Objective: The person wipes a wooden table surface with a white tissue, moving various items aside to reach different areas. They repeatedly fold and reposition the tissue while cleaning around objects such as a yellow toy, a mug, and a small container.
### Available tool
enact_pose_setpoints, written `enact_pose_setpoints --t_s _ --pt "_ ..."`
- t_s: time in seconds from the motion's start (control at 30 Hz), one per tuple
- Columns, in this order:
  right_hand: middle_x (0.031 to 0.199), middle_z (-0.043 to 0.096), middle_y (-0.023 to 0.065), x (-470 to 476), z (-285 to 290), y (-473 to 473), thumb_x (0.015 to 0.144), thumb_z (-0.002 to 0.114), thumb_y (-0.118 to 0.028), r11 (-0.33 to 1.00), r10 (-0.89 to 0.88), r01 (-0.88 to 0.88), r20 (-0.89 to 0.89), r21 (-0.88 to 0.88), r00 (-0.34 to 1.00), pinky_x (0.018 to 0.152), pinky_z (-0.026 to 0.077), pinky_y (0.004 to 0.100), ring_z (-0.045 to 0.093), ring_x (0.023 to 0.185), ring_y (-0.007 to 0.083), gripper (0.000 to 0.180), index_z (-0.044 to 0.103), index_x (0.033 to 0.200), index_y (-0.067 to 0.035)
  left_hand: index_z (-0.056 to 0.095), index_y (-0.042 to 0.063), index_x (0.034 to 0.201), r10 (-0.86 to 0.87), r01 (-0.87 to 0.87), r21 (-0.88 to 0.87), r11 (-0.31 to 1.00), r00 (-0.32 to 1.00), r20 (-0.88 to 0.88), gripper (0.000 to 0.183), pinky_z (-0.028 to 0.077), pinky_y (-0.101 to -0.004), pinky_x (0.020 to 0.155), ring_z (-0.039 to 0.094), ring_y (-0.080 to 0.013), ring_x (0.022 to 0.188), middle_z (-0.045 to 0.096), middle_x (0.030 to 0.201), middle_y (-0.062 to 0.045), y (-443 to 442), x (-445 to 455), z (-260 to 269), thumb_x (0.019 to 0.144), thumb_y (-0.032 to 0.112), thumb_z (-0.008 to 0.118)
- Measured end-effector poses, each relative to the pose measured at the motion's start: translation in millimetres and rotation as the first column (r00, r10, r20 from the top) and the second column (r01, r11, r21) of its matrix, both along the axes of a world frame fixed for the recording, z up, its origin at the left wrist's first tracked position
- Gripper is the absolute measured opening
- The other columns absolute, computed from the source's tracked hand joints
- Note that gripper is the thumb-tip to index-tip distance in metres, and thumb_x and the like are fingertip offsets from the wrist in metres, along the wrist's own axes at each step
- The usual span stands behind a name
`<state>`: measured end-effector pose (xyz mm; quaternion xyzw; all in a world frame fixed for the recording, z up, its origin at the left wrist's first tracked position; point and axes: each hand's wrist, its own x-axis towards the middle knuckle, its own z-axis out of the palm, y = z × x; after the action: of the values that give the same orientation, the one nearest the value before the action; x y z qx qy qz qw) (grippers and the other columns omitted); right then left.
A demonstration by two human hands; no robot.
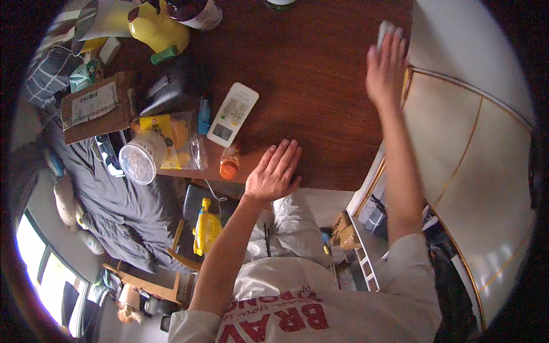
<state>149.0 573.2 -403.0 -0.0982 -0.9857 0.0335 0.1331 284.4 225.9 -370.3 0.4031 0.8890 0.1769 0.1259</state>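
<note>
My right hand is stretched out to the far right edge of the dark brown wooden table. Beneath its fingers is a crumpled white cloth or tissue, partly covered by the hand. The hand is slightly blurred. My left hand rests palm down at the table's near edge, fingers extended, holding nothing. Just left of it stands a small bottle with an orange cap. Beyond that bottle lies a white remote control, with a blue object beside it.
Crowding the table's left side are a clear plastic tub, a yellow-labelled food bag, a cardboard parcel bearing a label, and a yellow container. A white sliding door borders the right. A yellow packet lies on a chair below.
</note>
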Motion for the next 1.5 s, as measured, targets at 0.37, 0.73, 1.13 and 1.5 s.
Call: enact_pose_setpoints --t_s 0.37,0.73,1.13,1.5 --pt "0.154 0.039 0.0125 -7 19 -100 0.100 0.049 -0.030 0.906 0.423 -0.419 0.116 -0.065 0.898 0.118 0.021 0.0599 0.032 0.144 0.0359 0.054 0.040 0.148 -0.008 0.049 0.012 0.141 -0.097 0.113 0.119 0.986 0.986 -0.133 0.063 0.034 -0.0462 0.116 0.045 -0.0240 0.137 0.051 0.144 -0.008 -7 2 -6 0.087 0.039 0.065" --pt "0.154 0.041 0.0079 115 35 -142 0.094 0.055 -0.019 0.787 0.608 -0.543 0.221 -0.292 0.763 0.118 0.024 0.0552 0.033 0.146 0.0268 0.053 0.046 0.146 -0.011 0.049 0.011 0.136 -0.077 0.073 0.244 0.967 0.997 0.007 0.056 0.037 -0.0466 0.114 0.046 -0.0304 0.134 0.050 0.142 -0.011 -35 35 -13 0.085 0.031 0.064" --pt "0.104 0.062 0.0048 29 36 -185 0.088 0.062 -0.016 0.578 0.749 -0.682 -0.042 -0.448 0.662 0.086 0.055 0.0390 0.063 0.103 0.0255 0.025 0.071 0.112 -0.015 0.057 0.010 0.129 0.046 -0.098 0.225 0.970 0.973 0.224 0.046 0.041 -0.0459 0.111 0.049 -0.0313 0.133 0.050 0.144 -0.014 -83 126 18 0.084 0.019 0.066" --pt "0.103 0.066 0.0034 51 39 -173 0.079 0.062 -0.005 0.490 0.813 -0.742 -0.066 -0.457 0.578 0.089 0.052 0.0397 0.063 0.101 0.0275 0.019 0.073 0.093 -0.013 0.059 0.007 0.122 0.214 -0.274 0.340 0.900 0.956 0.203 0.042 0.044 -0.0455 0.106 0.055 -0.0337 0.125 0.059 0.130 -0.013 -64 67 41 0.080 0.007 0.067"
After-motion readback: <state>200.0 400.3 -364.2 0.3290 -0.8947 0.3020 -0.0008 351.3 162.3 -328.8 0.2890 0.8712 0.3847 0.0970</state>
